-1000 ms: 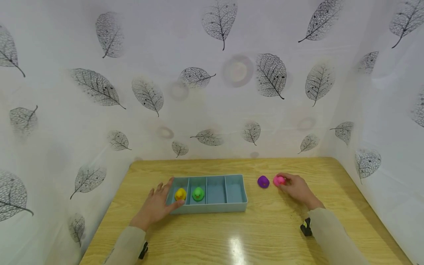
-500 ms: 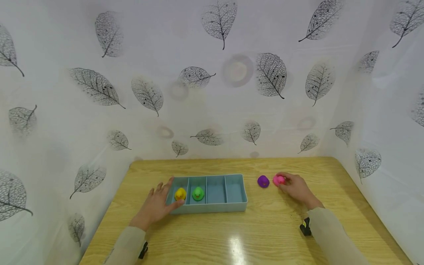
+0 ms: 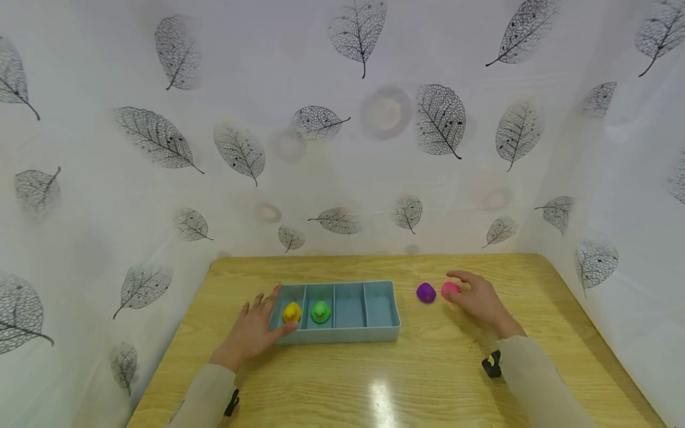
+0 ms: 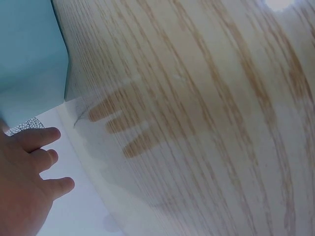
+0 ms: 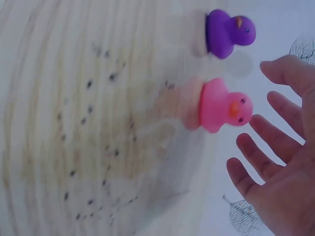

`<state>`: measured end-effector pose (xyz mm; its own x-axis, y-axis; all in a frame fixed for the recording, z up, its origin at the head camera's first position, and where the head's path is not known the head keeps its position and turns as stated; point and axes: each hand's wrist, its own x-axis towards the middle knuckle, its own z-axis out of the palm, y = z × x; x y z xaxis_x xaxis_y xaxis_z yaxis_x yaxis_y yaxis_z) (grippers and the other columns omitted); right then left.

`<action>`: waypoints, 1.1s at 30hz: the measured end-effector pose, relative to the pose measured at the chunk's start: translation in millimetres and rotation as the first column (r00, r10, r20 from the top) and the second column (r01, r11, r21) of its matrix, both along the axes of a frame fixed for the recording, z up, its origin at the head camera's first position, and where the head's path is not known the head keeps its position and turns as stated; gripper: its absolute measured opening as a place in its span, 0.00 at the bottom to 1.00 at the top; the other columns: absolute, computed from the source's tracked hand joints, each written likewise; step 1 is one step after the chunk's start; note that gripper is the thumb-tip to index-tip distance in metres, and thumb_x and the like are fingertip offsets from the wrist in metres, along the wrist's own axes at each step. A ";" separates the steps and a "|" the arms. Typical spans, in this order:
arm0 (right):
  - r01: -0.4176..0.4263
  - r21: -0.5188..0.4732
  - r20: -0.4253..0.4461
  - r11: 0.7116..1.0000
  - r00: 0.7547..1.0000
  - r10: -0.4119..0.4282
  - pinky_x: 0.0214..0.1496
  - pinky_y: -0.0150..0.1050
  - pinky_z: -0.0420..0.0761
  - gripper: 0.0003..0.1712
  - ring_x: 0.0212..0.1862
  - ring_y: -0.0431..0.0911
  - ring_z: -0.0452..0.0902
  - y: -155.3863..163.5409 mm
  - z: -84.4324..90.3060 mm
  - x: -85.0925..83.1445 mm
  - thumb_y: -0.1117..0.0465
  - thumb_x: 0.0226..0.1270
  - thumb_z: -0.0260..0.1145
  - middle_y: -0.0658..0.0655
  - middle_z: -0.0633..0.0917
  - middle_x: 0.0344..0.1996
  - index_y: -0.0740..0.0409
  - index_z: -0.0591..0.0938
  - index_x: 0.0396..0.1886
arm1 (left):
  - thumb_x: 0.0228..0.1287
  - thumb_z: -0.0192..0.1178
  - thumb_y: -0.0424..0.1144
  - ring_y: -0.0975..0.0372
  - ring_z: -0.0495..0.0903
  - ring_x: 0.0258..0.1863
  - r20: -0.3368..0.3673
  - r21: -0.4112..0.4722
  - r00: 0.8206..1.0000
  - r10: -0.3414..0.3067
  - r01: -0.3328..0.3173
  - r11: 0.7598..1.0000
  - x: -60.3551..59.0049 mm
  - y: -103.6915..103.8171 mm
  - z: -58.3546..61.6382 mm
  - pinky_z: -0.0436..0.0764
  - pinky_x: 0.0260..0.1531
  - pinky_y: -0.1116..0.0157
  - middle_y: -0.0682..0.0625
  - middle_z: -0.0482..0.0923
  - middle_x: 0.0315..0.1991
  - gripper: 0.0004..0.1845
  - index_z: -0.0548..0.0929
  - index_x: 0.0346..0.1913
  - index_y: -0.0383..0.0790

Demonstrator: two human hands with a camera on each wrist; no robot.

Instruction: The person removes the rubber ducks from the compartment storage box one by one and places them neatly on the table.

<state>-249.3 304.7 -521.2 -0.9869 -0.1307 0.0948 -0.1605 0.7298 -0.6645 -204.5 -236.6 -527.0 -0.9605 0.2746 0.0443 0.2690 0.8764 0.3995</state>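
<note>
The pink duck (image 3: 450, 289) sits on the table (image 3: 417, 368), just beside the purple duck (image 3: 426, 292) on its left. The right hand (image 3: 478, 299) hovers next to it, fingers spread and holding nothing. Further left, the left hand (image 3: 253, 329) rests flat against the end of the blue tray (image 3: 342, 334), which holds a yellow duck (image 3: 291, 312) and a green duck (image 3: 320, 311) in neighbouring compartments.

Glossy wood-grain table (image 3: 428, 380), matt blue plastic tray (image 3: 342, 336), smooth rubbery pink duck (image 5: 219, 105).
</note>
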 end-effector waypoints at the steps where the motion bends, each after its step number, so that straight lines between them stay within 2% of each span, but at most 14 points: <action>1: 0.001 -0.003 -0.019 1.000 1.000 -0.001 0.67 0.72 0.75 0.31 0.70 0.74 0.72 -2.9 1.9 -0.1 0.55 0.74 0.70 0.73 0.77 0.70 0.62 0.78 0.71 | 0.71 0.57 0.71 0.30 0.59 0.79 0.001 0.001 1.000 0.000 0.000 1.000 0.2 0.1 0.5 0.52 0.77 0.28 0.33 0.62 0.80 0.55 0.48 0.87 0.44; 3: -0.005 -0.001 -0.067 1.000 0.998 0.005 0.69 0.73 0.72 0.29 0.71 0.73 0.70 -10.3 5.6 -0.4 0.56 0.75 0.70 0.72 0.77 0.70 0.62 0.79 0.70 | 0.71 0.57 0.71 0.30 0.59 0.79 -0.001 0.000 1.000 0.000 0.000 1.000 -0.4 0.0 0.3 0.52 0.77 0.28 0.32 0.63 0.79 0.55 0.48 0.87 0.44; 6: -0.022 -0.010 -0.131 1.000 0.991 0.021 0.69 0.71 0.73 0.27 0.69 0.71 0.74 -24.3 11.5 -0.6 0.56 0.73 0.71 0.71 0.80 0.68 0.62 0.81 0.67 | 0.71 0.56 0.72 0.31 0.58 0.80 0.004 -0.002 1.000 0.005 -0.005 1.000 -1.2 0.3 -0.4 0.52 0.78 0.29 0.31 0.64 0.78 0.55 0.47 0.87 0.46; 14: -0.156 0.016 -0.238 0.988 0.959 0.156 0.55 0.64 0.83 0.25 0.59 0.64 0.81 -67.0 31.6 2.0 0.57 0.72 0.73 0.65 0.86 0.61 0.61 0.83 0.65 | 0.70 0.56 0.73 0.31 0.58 0.80 0.010 -0.014 1.000 0.011 -0.011 1.000 -2.0 0.2 -1.8 0.52 0.78 0.30 0.30 0.65 0.78 0.56 0.48 0.87 0.44; 17: -0.199 0.021 -0.241 0.980 0.950 0.198 0.54 0.61 0.86 0.26 0.59 0.63 0.82 -80.5 36.2 2.6 0.57 0.72 0.73 0.64 0.86 0.61 0.60 0.83 0.65 | 0.70 0.56 0.73 0.32 0.58 0.80 0.014 -0.011 1.000 0.009 -0.009 1.000 -1.9 0.1 -1.8 0.52 0.78 0.30 0.31 0.65 0.78 0.56 0.48 0.87 0.44; 19: -0.219 0.022 -0.233 0.975 0.948 0.218 0.53 0.55 0.88 0.26 0.59 0.62 0.82 -87.8 39.3 2.8 0.56 0.72 0.73 0.64 0.85 0.61 0.60 0.82 0.66 | 0.70 0.57 0.73 0.32 0.57 0.80 0.015 -0.013 1.000 0.010 -0.010 1.000 -1.9 0.2 -1.8 0.52 0.78 0.30 0.31 0.65 0.78 0.56 0.48 0.87 0.44; 22: -0.236 0.020 -0.218 0.971 0.947 0.235 0.52 0.54 0.88 0.27 0.60 0.61 0.82 -97.7 43.5 3.0 0.56 0.72 0.73 0.63 0.85 0.63 0.59 0.82 0.67 | 0.70 0.56 0.73 0.32 0.58 0.80 0.018 -0.017 1.000 0.009 -0.009 1.000 -1.8 0.6 -1.6 0.52 0.78 0.30 0.31 0.65 0.78 0.55 0.48 0.87 0.44; 33: -0.295 -0.001 -0.192 0.955 0.938 0.289 0.58 0.64 0.83 0.29 0.61 0.62 0.81 -123.7 53.3 3.3 0.56 0.72 0.72 0.63 0.84 0.65 0.59 0.80 0.70 | 0.70 0.56 0.73 0.32 0.57 0.80 0.023 -0.020 1.000 0.012 -0.011 1.000 -1.2 1.0 -0.7 0.51 0.78 0.30 0.31 0.64 0.79 0.55 0.47 0.87 0.45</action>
<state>-246.1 181.0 -467.9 -0.8695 -0.4051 0.2827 -0.4876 0.6123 -0.6223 -205.8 -235.6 -527.6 -0.9643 0.2642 0.0166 0.2497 0.8871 0.3881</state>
